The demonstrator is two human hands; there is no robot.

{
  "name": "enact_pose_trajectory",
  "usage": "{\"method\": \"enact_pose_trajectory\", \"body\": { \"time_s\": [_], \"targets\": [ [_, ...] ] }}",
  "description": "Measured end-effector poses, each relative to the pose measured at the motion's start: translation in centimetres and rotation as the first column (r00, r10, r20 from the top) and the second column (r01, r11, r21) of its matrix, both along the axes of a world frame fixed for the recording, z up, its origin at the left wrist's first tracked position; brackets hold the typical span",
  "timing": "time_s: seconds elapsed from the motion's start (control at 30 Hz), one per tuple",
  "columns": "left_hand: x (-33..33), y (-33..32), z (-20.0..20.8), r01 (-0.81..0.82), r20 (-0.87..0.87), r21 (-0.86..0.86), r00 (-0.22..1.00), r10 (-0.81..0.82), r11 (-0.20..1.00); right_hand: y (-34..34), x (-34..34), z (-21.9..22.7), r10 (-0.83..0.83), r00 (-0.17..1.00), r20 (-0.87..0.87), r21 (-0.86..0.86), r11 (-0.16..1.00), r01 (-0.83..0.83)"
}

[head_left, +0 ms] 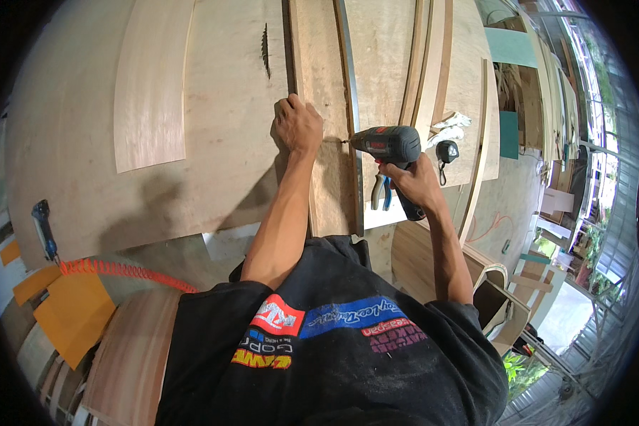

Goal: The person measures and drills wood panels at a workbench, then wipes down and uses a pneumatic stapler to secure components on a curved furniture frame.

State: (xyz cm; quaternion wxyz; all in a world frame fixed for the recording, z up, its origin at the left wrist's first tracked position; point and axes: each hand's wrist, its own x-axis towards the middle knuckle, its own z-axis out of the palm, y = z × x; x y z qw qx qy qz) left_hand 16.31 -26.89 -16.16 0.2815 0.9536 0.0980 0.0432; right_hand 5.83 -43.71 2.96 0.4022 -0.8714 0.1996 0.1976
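Note:
A long wooden board [326,192] runs away from my body across the plywood worktop. My left hand [298,124] is closed over its left edge, fingers curled around the far side. With my right hand [419,183] I grip a black and red cordless drill [387,144] by its handle. The drill lies sideways, its bit pointing left over the grey metal-looking strip [352,92] along the board's right edge. The bit's tip is at the board's right side; whether it touches the wood I cannot tell. Blue-handled pliers [382,192] lie just below the drill.
Right of the drill are a black tape measure [447,151], a white crumpled cloth or glove [452,126] and long wood strips [427,64]. A thin panel [153,85] and a dark jagged blade [265,51] lie left. An air gun [45,226] with an orange coiled hose [121,268] sits near-left.

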Motion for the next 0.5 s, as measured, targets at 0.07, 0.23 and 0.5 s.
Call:
{"method": "enact_pose_trajectory", "body": {
  "time_s": [0.07,0.23,0.5],
  "targets": [
    [0.1,0.0,-0.3,-0.014,0.008,-0.002,1.0,0.014,1.0,0.2,0.2,0.3,0.002,1.0,-0.011,0.009,1.0,-0.002],
    [0.1,0.1,-0.3,0.006,0.006,-0.019,1.0,-0.006,1.0,0.6,0.5,0.4,0.06,0.998,-0.014,-0.048,0.997,-0.06],
    [0.3,0.1,-0.2,0.019,0.003,-0.002,1.0,-0.019,1.0,1.0,2.5,0.8,0.23,0.97,-0.083,-0.223,0.944,-0.244]
  ]
}}
